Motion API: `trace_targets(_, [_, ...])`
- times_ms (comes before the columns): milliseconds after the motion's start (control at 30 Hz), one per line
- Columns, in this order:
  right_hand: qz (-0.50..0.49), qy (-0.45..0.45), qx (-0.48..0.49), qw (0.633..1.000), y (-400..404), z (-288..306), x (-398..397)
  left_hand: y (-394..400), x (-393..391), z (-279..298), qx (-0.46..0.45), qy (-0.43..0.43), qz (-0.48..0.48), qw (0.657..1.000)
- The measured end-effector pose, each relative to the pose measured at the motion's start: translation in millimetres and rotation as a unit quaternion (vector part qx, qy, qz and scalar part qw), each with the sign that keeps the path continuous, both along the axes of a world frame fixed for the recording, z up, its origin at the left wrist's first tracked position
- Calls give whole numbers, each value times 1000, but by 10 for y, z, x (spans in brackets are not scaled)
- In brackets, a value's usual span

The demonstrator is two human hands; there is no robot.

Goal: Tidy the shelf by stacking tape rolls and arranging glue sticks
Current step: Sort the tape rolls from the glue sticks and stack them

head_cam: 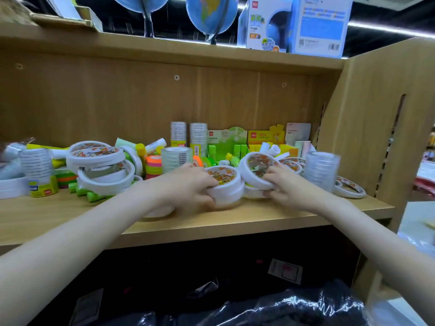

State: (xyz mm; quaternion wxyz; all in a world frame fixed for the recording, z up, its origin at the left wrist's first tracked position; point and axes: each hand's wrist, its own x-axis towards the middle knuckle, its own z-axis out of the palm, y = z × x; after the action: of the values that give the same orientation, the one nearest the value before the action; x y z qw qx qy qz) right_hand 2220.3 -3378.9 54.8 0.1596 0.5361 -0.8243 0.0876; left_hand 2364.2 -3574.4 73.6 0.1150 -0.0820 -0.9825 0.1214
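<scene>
Two hands on white tape rolls at shelf [235,222] centre. Left hand [188,184] curled over flat roll [223,178] topping short stack at 12 o'clock of wrist. Right hand [286,187] grips tilted roll [257,170], propped on low roll beneath, just at 3 o'clock of stack. Risk: tilted roll slips off while lifted, knocks clear tape tower [321,170] at 3 o'clock. Leaning pile [103,165] at 9 o'clock may topple if bumped. Glue sticks [235,160] scattered at 12 o'clock, behind.
</scene>
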Motion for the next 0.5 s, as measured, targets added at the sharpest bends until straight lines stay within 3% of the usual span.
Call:
trace_targets(67, [24, -47, -51, 997, 54, 99, 5, -60, 50, 36, 103, 32, -30, 994])
trace_targets(133, [37, -162, -118, 979, 132, 192, -22, -118, 66, 64, 150, 69, -28, 986])
trace_targets(267, [82, -387, -222, 891, 260, 281, -73, -90, -19, -7, 64, 71, 37, 995])
trace_targets(500, [114, -482, -265, 828, 346, 294, -42, -39, -171, -135, -41, 34, 58, 997])
